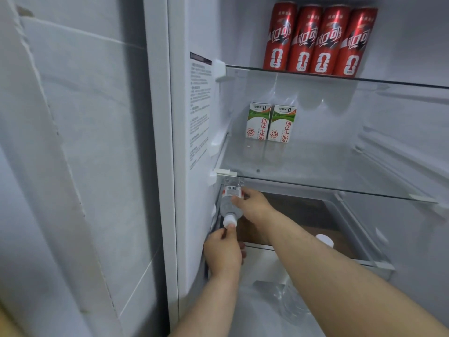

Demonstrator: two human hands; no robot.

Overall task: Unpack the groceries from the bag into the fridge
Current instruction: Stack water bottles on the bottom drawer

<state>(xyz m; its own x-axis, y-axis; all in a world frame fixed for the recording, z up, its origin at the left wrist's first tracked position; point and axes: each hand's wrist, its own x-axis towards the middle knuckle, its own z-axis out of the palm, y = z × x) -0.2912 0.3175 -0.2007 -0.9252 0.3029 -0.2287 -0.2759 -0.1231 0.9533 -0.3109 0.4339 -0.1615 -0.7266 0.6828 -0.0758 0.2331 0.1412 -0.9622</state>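
Right grip [252, 206] around bottle [228, 205] inside fridge [185, 215]

Top glass shelf [340, 77]: four tall red drink cans [318, 40] fill back-left; rt side open. Mid glass shelf [340, 171]: two white-and-green milk cartons [271, 122] at back-left; front + rt bare, hand could pass. Under mid shelf: left corner blocked by clear plastic water bottle [228, 205], left hand [223, 251] at its cap, right hand [252, 205] round its body. Rt forearm crosses opening; second clear white-capped bottle [324, 240] lies beneath it.
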